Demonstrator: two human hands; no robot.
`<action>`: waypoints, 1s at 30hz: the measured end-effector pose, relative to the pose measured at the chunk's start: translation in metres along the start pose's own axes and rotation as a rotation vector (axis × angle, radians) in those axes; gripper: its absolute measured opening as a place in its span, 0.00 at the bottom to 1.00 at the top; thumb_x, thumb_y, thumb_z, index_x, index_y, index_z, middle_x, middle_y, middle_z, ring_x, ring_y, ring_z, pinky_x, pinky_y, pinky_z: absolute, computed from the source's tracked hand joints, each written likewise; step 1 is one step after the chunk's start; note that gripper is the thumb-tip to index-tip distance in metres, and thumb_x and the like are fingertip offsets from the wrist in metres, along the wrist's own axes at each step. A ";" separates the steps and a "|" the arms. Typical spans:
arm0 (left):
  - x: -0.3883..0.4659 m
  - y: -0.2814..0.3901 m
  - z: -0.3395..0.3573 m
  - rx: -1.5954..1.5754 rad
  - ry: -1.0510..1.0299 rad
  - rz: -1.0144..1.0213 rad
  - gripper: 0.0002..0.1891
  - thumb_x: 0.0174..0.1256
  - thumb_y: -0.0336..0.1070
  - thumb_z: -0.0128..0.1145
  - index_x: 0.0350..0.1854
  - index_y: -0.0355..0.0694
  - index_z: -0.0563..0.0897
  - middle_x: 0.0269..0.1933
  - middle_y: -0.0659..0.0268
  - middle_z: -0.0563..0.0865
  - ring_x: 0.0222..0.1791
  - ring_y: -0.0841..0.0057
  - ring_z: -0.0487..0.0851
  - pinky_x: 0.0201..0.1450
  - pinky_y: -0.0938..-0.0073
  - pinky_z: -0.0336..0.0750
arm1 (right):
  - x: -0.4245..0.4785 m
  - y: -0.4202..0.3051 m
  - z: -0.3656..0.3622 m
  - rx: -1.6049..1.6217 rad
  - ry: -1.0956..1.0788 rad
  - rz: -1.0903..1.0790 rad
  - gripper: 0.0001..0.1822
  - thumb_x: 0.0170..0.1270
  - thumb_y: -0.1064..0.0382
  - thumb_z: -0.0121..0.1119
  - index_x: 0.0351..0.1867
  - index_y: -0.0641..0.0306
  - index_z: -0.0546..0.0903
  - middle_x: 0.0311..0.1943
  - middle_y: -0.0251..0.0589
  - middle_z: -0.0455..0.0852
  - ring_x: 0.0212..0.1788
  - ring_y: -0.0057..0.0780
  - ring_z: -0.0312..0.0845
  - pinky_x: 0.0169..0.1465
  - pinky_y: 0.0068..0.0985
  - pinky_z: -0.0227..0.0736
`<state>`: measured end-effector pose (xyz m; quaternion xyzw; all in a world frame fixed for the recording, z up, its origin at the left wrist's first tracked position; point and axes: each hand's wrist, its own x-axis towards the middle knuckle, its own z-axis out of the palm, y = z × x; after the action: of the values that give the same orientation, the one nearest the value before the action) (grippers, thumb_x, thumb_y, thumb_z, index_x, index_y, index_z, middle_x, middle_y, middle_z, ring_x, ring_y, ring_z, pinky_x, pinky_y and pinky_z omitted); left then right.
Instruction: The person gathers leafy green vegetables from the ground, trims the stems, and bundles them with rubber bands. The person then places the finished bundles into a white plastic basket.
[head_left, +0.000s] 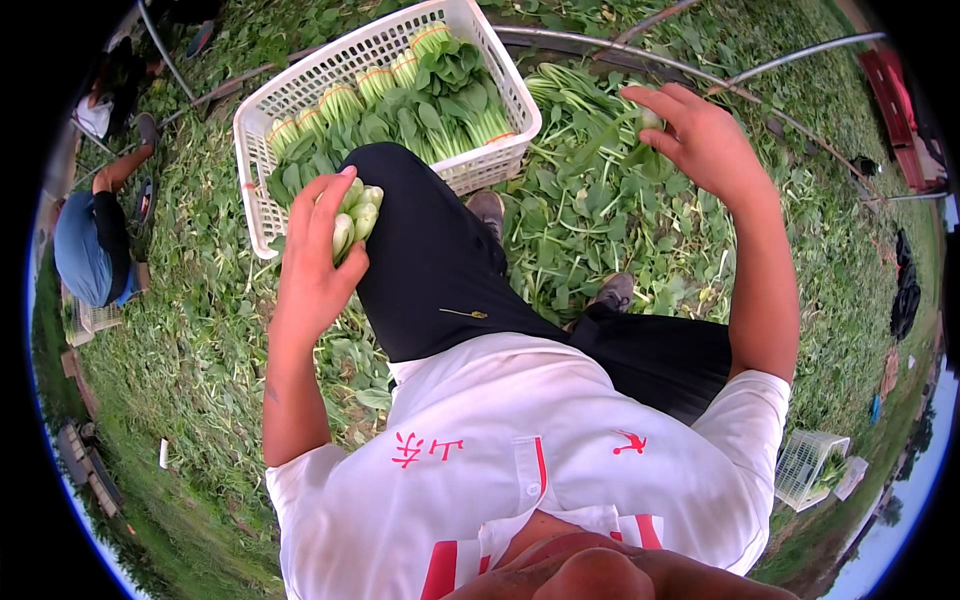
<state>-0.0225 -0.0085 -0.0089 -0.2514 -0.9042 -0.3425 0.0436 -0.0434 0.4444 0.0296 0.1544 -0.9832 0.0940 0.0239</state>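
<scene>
My left hand (311, 232) grips a handful of leafy greens (360, 214), their pale, thick stem ends pointing towards me beside my raised knee. The leaves of this handful are partly hidden by the hand and knee. To the right, my right hand (694, 139) has thumb and fingers around a single green plant (651, 118) with a whitish base. Loose greens (574, 94) lie in a heap just beyond it. A white plastic crate (487, 161) stands in front of me, holding several bunches of greens (341, 105) tied with orange bands.
Cut leaves and stems (600, 217) cover the ground around my shoes. Metal poles (585, 39) cross behind the crate. A person in blue (86, 247) is bent low at the left. Another white crate (806, 469) with greens lies at the lower right.
</scene>
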 end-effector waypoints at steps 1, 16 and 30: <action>-0.001 -0.001 0.000 0.005 0.007 0.004 0.41 0.57 0.17 0.60 0.78 0.46 0.73 0.70 0.52 0.75 0.68 0.49 0.78 0.72 0.58 0.73 | 0.001 0.000 0.000 -0.015 -0.003 -0.029 0.19 0.71 0.58 0.68 0.62 0.47 0.85 0.47 0.40 0.85 0.44 0.46 0.86 0.47 0.43 0.82; -0.001 -0.010 -0.006 -0.075 -0.059 -0.028 0.42 0.57 0.19 0.59 0.79 0.49 0.72 0.70 0.51 0.75 0.70 0.48 0.76 0.74 0.59 0.71 | 0.023 -0.109 0.014 1.373 -0.248 -0.012 0.19 0.70 0.62 0.75 0.59 0.66 0.87 0.43 0.33 0.90 0.41 0.18 0.85 0.47 0.20 0.83; 0.032 -0.009 -0.040 -0.221 -0.364 -0.159 0.42 0.60 0.20 0.62 0.81 0.47 0.70 0.67 0.55 0.77 0.68 0.60 0.78 0.73 0.65 0.71 | 0.069 -0.229 0.142 1.438 -0.214 0.286 0.21 0.63 0.57 0.80 0.44 0.73 0.84 0.31 0.41 0.91 0.27 0.22 0.87 0.33 0.25 0.81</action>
<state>-0.0580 -0.0260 0.0240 -0.2400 -0.8711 -0.3910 -0.1752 -0.0413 0.1823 -0.0638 0.0105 -0.6864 0.7014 -0.1917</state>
